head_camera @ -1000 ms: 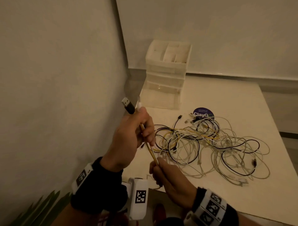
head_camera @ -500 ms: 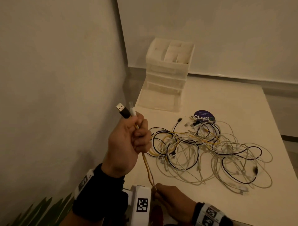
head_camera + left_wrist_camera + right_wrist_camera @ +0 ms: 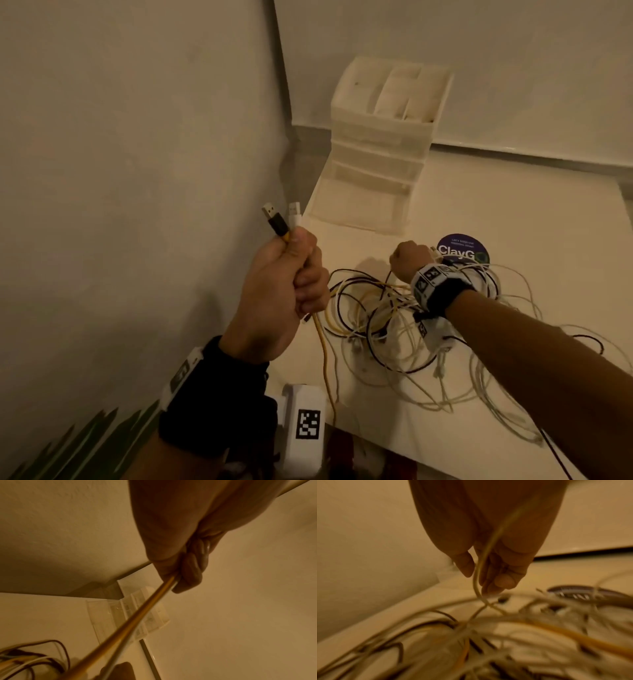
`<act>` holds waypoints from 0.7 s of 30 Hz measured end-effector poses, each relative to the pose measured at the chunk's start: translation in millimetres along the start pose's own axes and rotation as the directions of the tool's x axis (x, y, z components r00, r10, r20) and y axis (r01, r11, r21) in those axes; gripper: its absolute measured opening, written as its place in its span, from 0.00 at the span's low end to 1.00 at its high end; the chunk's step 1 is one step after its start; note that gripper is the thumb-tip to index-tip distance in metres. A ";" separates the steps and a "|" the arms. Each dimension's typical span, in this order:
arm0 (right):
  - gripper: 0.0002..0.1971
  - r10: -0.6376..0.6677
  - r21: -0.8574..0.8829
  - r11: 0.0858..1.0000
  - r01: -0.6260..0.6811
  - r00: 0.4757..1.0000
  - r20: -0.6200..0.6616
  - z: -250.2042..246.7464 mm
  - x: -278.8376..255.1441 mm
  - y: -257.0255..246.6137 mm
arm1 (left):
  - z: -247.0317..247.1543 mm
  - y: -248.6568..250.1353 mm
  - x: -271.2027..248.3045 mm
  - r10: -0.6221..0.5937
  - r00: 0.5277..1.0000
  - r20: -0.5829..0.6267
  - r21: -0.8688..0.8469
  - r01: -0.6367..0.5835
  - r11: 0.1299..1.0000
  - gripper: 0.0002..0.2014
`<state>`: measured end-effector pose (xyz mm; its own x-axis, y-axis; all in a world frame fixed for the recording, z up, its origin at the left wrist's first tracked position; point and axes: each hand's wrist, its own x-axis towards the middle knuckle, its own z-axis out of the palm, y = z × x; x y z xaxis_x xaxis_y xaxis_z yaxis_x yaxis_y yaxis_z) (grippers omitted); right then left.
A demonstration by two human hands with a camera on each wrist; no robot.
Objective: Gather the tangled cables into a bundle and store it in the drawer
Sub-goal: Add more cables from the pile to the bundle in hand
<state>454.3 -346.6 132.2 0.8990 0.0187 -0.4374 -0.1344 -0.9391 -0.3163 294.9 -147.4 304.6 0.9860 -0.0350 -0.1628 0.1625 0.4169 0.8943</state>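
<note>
My left hand point(image 3: 294, 274) is raised over the table's left edge and grips a yellow cable point(image 3: 323, 359) and a white one. Their black USB plug point(image 3: 274, 221) and white plug point(image 3: 294, 214) stick out above the fist. In the left wrist view the yellow cable point(image 3: 128, 622) runs taut from the curled fingers point(image 3: 187, 574). The cable tangle point(image 3: 394, 329) lies on the white table point(image 3: 513, 205). My right hand point(image 3: 409, 260) reaches over its far side. A thin pale cable point(image 3: 476, 577) passes between its thumb and fingers point(image 3: 501, 580); the picture is too blurred to show a pinch.
A translucent drawer unit point(image 3: 383, 137) stands at the back left, its bottom drawer point(image 3: 359, 205) pulled out. A round dark ClayGo sticker point(image 3: 462, 250) lies just beyond the tangle. A wall point(image 3: 137, 171) runs close along the left; the yellow cable hangs over the near table edge.
My right hand let go of the yellow cable near the table's front edge and reached forward to the tangle's far side. The left hand kept its grip on the plugs.
</note>
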 end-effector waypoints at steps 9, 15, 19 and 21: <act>0.14 0.159 0.187 0.967 -0.175 0.982 0.097 49.0 35.0 11.2 | 0.3 -6.3 6.2 -0.212 0.957 -0.200 -0.136 0.187 0.973 0.14; 0.06 -0.168 0.551 0.802 0.232 0.972 -0.166 6.4 -10.6 43.9 | 9.0 -17.0 14.5 -0.150 0.975 -0.165 -0.021 0.149 0.989 0.17; 0.04 -0.106 0.640 0.695 0.327 0.927 -0.359 -50.7 -42.4 57.6 | 24.8 -27.5 18.6 -0.046 0.997 -0.058 0.134 0.053 0.990 0.17; 0.04 -0.070 0.663 0.631 0.403 0.881 -0.469 -80.8 -60.3 59.4 | 35.2 -29.7 19.6 -0.007 1.000 -0.007 0.186 0.008 0.982 0.16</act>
<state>425.8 -431.2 207.8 0.9964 -0.0784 0.0316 0.0015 -0.3580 -0.9337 310.7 -192.5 289.5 0.9846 -0.0313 -0.1722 0.1746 0.2401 0.9549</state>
